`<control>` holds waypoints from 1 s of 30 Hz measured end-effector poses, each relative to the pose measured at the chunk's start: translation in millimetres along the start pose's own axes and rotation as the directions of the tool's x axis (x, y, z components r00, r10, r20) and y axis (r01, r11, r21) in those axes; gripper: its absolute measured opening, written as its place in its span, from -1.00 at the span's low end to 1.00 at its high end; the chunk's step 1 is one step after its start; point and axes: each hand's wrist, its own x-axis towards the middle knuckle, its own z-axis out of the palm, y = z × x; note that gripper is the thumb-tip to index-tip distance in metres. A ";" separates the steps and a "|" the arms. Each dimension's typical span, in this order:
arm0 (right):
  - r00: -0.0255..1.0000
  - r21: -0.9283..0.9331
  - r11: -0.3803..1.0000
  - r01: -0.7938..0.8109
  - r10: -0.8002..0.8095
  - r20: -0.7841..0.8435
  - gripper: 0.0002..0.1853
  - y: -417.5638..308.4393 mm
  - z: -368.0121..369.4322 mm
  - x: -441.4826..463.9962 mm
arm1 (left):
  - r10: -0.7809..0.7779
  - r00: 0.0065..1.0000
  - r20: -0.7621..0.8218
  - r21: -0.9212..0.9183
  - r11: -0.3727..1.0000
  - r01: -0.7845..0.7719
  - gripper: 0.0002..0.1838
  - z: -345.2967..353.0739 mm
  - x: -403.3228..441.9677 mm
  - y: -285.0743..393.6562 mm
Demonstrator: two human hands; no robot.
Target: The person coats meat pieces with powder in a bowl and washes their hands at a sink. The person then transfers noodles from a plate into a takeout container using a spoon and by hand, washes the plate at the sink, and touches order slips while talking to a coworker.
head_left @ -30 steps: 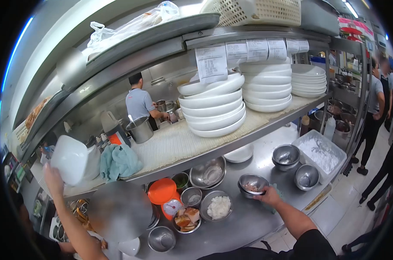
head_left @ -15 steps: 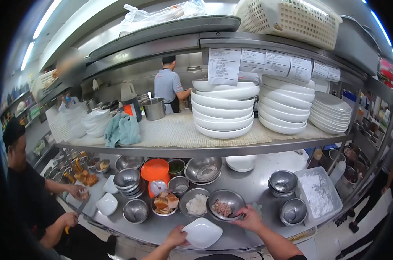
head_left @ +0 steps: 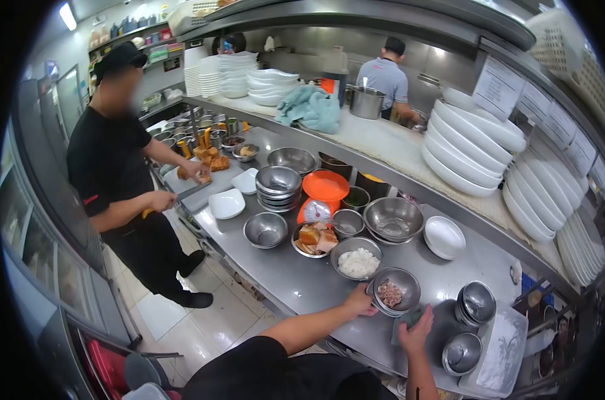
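A metal bowl of chopped pinkish meat (head_left: 409, 304) stands on the steel counter near its front edge. My left hand (head_left: 361, 301) has its fingers closed at the bowl's left rim. To the right, my right hand (head_left: 416, 330) is apart from the bowl, its thumb spread from the fingers. A green cloth (head_left: 404, 324) lies at those fingers, partly hidden; whether they press on it is unclear. Just behind the meat bowl is another metal bowl with white rice-like food (head_left: 358, 263). Beside that, a bowl holds browned meat chunks (head_left: 316, 238).
Metal bowls (head_left: 462, 353) and a tub of white powder (head_left: 506, 357) stand at right. An orange scale (head_left: 325, 186) is farther back. Stacked white bowls (head_left: 462, 150) line the shelf above. On the left, a co-worker (head_left: 119, 153) holds a knife over a cutting board.
The view has swung left and tilted. My left hand has left the white square dish, now out of sight, and taken the meat bowl's left rim. My right hand has let go of the bowl.
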 end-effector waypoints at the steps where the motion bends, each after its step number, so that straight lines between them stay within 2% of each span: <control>1: 0.999 -0.033 0.999 -0.022 0.023 0.040 -0.37 5.3 3.3 -1.5 | -0.001 1.000 0.011 0.004 1.000 0.001 -0.54 2.0 2.4 3.9; 3: 0.984 -0.189 0.982 -0.008 0.042 0.175 -0.38 19.1 5.9 -4.5 | -0.043 0.999 0.004 -0.027 0.999 0.043 -0.53 8.4 6.7 9.9; 4: 0.969 -0.267 0.964 0.002 0.064 0.239 -0.39 16.2 0.6 -5.9 | -0.030 0.998 0.063 -0.069 0.997 0.034 -0.51 9.3 15.1 7.3; 7: 0.868 -0.487 0.869 -0.087 0.306 0.390 -0.39 -13.9 -22.9 8.4 | 0.008 0.977 0.213 -0.133 0.991 0.021 -0.44 4.0 36.2 -9.8; 10: 0.758 -0.609 0.788 -0.086 0.448 0.473 -0.37 -21.2 -34.6 16.2 | -0.105 0.959 0.265 0.098 0.992 0.082 -0.56 -6.7 5.8 -3.6; 13: 0.699 -0.600 0.797 -0.072 0.469 0.539 -0.36 -21.2 -48.3 24.6 | -0.144 0.825 0.547 0.460 0.875 -0.152 -0.52 -61.5 -42.0 13.6; 15: 0.553 -0.562 0.827 -0.019 0.477 0.683 -0.34 -22.1 -59.4 40.7 | -0.186 0.748 0.637 0.553 0.786 -0.275 -0.49 -112.7 -55.1 17.4; 16: 0.495 -0.551 0.833 -0.047 0.498 0.712 -0.32 -26.6 -72.4 50.7 | -0.185 0.787 0.588 0.566 0.789 -0.238 -0.44 -130.5 -89.1 45.2; 17: 0.512 -0.618 0.786 -0.005 0.533 0.674 -0.33 -38.1 -80.1 56.7 | -0.132 0.822 0.554 0.547 0.802 -0.240 -0.43 -155.8 -98.8 50.1; 19: 0.652 -0.438 0.899 0.007 0.328 0.683 -0.39 -76.5 -99.3 79.4 | -0.072 0.852 0.519 0.438 0.878 -0.193 -0.47 -197.5 -133.6 84.1; 20: 0.585 -0.398 0.915 -0.064 0.357 0.728 -0.43 -108.6 -113.8 102.1 | -0.067 0.892 0.447 0.414 0.900 -0.140 -0.51 -216.7 -143.7 93.9; 21: 0.673 -0.319 0.948 -0.009 0.242 0.699 -0.47 -113.9 -114.8 110.5 | -0.026 0.900 0.435 0.370 0.917 -0.152 -0.53 -236.1 -148.2 100.3; 22: 0.785 -0.242 0.968 -0.063 0.198 0.587 -0.49 -153.8 -132.2 124.7 | -0.059 0.915 0.398 0.389 0.914 -0.110 -0.49 -253.9 -151.1 104.2; 23: 0.852 -0.221 0.971 -0.091 0.191 0.488 -0.53 -174.7 -138.7 136.5 | -0.084 0.930 0.359 0.405 0.912 -0.074 -0.46 -269.8 -146.6 107.1; 24: 0.934 -0.218 0.975 -0.044 0.118 0.336 -0.61 -199.4 -146.5 146.7 | -0.128 0.933 0.336 0.458 0.888 -0.043 -0.49 -285.3 -136.4 103.9; 25: 0.970 -0.240 0.971 -0.010 0.068 0.234 -0.70 -218.1 -153.2 157.2 | -0.170 0.938 0.304 0.506 0.862 -0.007 -0.51 -301.4 -128.6 97.9; 26: 0.991 -0.267 0.960 0.086 -0.054 0.122 -0.76 -227.8 -155.7 166.7 | -0.204 0.943 0.264 0.550 0.835 0.027 -0.54 -310.1 -122.3 99.1; 27: 0.997 -0.294 0.953 0.078 -0.080 0.004 -0.80 -245.7 -159.8 178.8 | -0.206 0.951 0.230 0.730 0.682 -0.029 -0.49 -296.8 -131.7 114.4; 29: 0.930 -0.340 0.911 0.231 -0.310 -0.199 -0.67 -260.9 -162.4 208.1 | -0.154 0.974 0.167 0.952 0.281 -0.118 -0.38 -256.8 -169.8 144.4; 30: 0.879 -0.391 0.876 0.284 -0.401 -0.259 -0.60 -266.0 -163.0 226.4 | -0.077 0.980 0.184 0.938 0.313 -0.152 -0.38 -271.4 -150.7 124.3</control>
